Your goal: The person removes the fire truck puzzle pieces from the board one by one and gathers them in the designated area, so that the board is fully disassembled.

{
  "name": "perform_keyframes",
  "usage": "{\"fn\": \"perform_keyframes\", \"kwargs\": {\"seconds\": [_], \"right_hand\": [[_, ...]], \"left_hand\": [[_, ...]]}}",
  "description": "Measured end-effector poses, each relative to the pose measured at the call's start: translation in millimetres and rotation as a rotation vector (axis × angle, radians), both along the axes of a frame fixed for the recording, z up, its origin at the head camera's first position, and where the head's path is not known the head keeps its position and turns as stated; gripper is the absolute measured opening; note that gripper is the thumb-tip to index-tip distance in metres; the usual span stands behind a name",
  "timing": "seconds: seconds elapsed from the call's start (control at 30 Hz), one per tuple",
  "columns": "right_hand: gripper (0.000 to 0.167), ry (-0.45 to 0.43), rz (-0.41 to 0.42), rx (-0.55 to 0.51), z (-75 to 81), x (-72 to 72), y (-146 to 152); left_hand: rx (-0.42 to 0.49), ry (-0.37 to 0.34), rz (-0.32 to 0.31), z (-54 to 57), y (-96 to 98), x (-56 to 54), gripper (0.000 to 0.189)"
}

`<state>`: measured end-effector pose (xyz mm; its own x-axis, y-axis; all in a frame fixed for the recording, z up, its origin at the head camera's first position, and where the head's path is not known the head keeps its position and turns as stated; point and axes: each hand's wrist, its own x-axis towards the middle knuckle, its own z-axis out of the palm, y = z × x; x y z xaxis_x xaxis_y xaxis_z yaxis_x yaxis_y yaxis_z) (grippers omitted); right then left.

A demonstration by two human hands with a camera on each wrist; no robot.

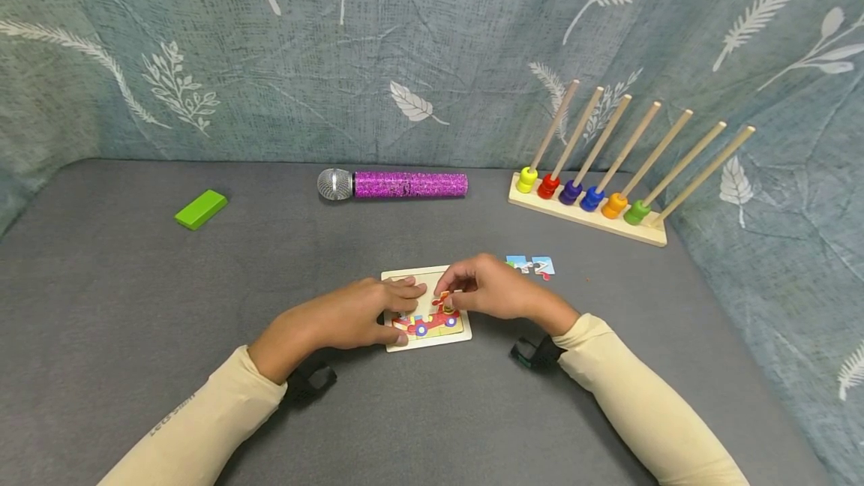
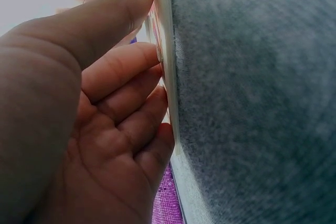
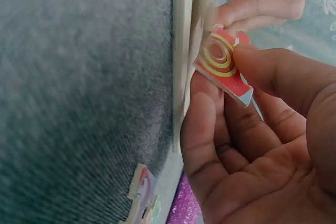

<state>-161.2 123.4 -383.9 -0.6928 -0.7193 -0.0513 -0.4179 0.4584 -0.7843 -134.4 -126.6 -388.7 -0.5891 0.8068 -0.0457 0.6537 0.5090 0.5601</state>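
Note:
A small puzzle board [image 1: 435,343] with a pale wooden rim lies on the grey table. Fitted pieces along its lower part make up a red car picture [image 1: 435,325], while the upper part of the tray shows bare wood. My left hand [image 1: 358,313] rests on the board's left side, thumb at the lower rim and fingertips spread on the upper left. Over the right side, my right hand [image 1: 496,287] pinches a red puzzle piece [image 3: 226,66] with a yellow spiral. The right wrist view shows this piece tilted between thumb and fingers, close to the board's face.
Loose blue-and-white puzzle pieces [image 1: 542,266] lie right of the board, just behind my right hand. A purple glittery microphone [image 1: 410,184] lies at the back. At the back right stands a wooden peg stand [image 1: 587,217] with coloured beads. A green block [image 1: 201,209] sits at left.

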Motion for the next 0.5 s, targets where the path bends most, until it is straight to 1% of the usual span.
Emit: {"fn": "perform_keyframes", "kwargs": {"seconds": [0.23,0.37,0.5], "right_hand": [[0.015,0.009,-0.011,-0.011,3.3,-0.7,1.6],[0.015,0.004,-0.013,-0.036,4.5,-0.9,5.2],[0.015,-0.002,-0.015,-0.032,4.0,-0.4,8.1]], "left_hand": [[0.004,0.001,-0.003,0.9,0.6,-0.6,0.052],[0.001,0.006,0.003,1.4,0.8,0.0,0.052],[-0.004,0.007,0.009,1.0,-0.1,1.1,0.052]]}}
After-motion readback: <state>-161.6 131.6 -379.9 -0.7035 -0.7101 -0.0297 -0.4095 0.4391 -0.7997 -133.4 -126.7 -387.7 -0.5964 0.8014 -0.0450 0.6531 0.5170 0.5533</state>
